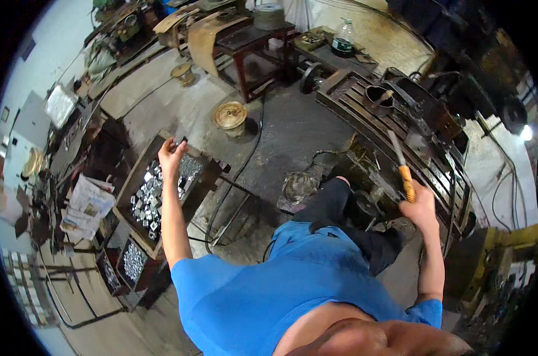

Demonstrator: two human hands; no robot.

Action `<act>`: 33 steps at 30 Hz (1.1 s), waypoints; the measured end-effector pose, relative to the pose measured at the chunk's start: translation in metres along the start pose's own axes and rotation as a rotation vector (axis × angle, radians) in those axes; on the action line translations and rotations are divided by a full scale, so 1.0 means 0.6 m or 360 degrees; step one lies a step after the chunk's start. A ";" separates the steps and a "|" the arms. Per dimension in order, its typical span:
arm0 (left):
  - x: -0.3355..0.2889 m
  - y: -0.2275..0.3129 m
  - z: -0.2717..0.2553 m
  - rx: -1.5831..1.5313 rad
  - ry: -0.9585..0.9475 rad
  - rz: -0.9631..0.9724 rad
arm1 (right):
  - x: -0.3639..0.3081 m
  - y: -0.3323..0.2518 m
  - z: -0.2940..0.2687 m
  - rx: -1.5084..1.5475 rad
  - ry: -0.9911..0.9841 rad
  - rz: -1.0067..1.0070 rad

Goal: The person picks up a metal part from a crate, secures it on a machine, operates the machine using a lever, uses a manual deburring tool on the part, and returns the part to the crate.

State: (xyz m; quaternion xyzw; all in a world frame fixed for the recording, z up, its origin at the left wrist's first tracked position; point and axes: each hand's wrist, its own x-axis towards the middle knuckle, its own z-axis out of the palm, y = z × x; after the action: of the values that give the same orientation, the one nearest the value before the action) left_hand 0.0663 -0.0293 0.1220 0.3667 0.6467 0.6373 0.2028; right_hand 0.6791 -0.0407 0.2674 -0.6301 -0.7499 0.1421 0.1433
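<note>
My left hand (170, 156) is raised over the far end of a dark metal tray (123, 203), its fingers pinching a small dark metal block (180, 141). In the tray lie many shiny metal blocks (147, 200), with finer bright pieces toward its far right corner. Off to the right, my right hand (420, 206) is wrapped round the yellow-orange handle of a file (407, 178). The file's flat grey blade points away from me, beside the slotted machine table (364, 115). The two hands are far apart.
Below the tray are bins (133, 261) of small metal parts. Newspaper (88, 204) lies left of it. A round-topped bucket (230, 115) stands on the floor, near a dark cable (254, 148). Farther off are a red-legged table (242, 71) and a large clear bottle (342, 41).
</note>
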 end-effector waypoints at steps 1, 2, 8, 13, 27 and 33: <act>-0.012 0.057 0.044 -0.0258 -0.0216 -0.0052 | 0.002 -0.023 0.000 0.0071 -0.0075 -0.0003; -0.027 0.101 0.090 -0.0332 -0.0407 -0.0176 | 0.008 -0.039 0.010 0.0098 -0.0170 -0.0110; -0.097 0.127 0.342 -0.1261 -0.1060 -0.0595 | 0.096 -0.149 0.114 -0.0190 -0.0413 -0.0492; -0.127 0.097 0.439 -0.1427 -0.1046 -0.0751 | 0.100 -0.125 0.108 -0.0141 -0.0365 -0.0255; -0.179 0.124 0.591 -0.0951 -0.1456 -0.0714 | 0.054 0.002 0.048 0.0014 -0.0388 -0.0073; -0.279 0.218 0.730 -0.0219 -0.1705 -0.0136 | 0.021 0.189 -0.037 -0.0171 -0.0032 0.0884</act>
State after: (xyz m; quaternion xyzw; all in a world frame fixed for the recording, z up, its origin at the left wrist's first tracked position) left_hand 0.5227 0.1334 0.1687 0.5995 0.4240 0.3932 0.5535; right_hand 0.7885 -0.0086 0.2437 -0.8167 -0.5563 0.1421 0.0579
